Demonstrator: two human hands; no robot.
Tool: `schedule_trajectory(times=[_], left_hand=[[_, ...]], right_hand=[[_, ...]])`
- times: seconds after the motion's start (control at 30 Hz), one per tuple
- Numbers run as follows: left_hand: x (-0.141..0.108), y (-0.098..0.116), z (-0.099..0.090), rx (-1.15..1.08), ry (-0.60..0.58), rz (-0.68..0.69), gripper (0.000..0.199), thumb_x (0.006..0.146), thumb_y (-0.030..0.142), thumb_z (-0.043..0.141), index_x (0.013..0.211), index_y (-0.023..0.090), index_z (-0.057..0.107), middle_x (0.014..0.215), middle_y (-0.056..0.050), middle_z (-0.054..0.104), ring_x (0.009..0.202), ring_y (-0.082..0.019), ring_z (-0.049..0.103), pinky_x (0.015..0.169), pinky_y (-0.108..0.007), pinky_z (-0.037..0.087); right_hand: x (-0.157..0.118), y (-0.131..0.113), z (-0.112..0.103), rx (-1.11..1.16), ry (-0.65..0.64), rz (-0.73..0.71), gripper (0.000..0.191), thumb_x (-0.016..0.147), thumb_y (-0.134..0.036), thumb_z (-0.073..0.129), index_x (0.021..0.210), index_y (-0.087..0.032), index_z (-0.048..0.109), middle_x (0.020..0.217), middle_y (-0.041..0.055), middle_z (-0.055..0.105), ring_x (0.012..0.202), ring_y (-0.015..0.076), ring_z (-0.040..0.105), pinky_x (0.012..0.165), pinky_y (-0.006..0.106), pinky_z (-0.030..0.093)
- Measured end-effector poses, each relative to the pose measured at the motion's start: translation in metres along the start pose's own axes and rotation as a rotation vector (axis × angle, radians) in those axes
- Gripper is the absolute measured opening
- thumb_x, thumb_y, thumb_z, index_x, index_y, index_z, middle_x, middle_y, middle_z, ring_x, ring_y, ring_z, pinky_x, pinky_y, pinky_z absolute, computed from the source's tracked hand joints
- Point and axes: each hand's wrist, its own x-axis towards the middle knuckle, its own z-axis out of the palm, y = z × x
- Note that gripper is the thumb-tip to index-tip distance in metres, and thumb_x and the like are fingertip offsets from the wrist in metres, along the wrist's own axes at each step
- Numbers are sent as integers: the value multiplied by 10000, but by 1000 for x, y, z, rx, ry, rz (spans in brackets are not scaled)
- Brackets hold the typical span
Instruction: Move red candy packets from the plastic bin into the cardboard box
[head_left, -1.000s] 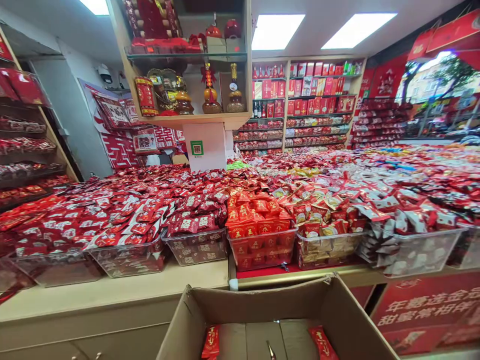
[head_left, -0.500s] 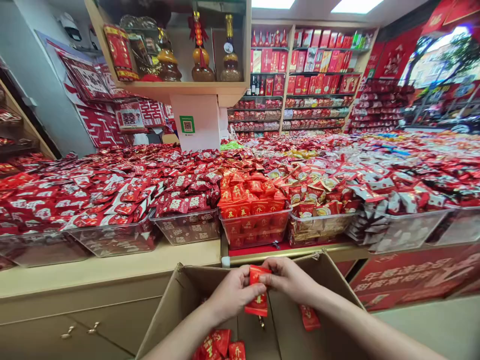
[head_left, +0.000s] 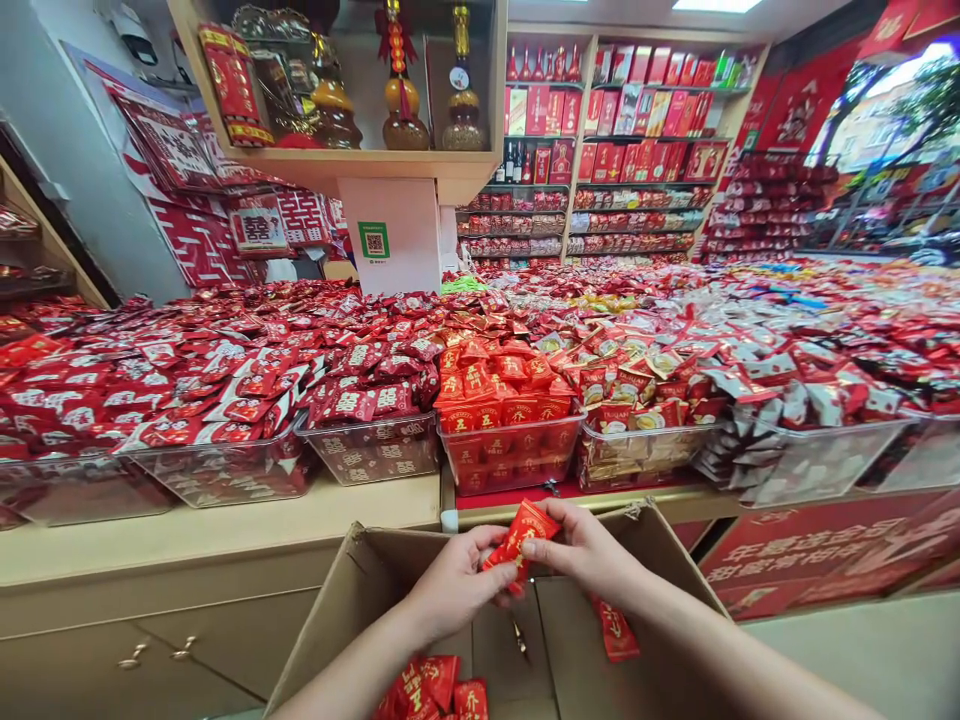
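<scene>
Currently, a glossy red-and-gold packet (head_left: 528, 524) is pinched by the fingers of left hand (head_left: 448, 588) and right hand (head_left: 594, 556) above the brown cardboard box (head_left: 339, 592), and could be dropped if its wrapper slips.

Pale counter (head_left: 367, 503) with clear bins (head_left: 379, 455)

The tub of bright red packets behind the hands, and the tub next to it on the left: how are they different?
The bright red packets in the first tub have gold writing; the darker red packets in the left tub have whitish signs. The first tub stands on something red, the left one on the pale counter. Both tubs are see-through and heaped full.
</scene>
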Motion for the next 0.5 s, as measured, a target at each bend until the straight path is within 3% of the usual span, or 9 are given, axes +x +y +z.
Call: schedule_trajectory(times=[0.23, 0.5], left_hand=[[-3, -2, -4, 222, -47, 113, 281, 757, 305, 553, 965, 124, 607, 766, -21, 624, 672, -123, 522, 640, -237, 409], [-8, -8, -9, 709, -15, 149, 152, 693, 224, 566, 829, 182, 620, 645, 47, 583, 574, -103, 451, 528, -203, 316]], right_hand=[[0, 8, 4, -281, -6, -23, 174, 673, -292, 626, 711, -145, 540, 662, -22, 542, 632, 114, 462, 583, 215, 379], [-6, 3, 8, -529, -66, -36, 94, 630, -151, 602, 617, -165, 511, 582, -54, 494, 566, 92, 404, 510, 188, 291]])
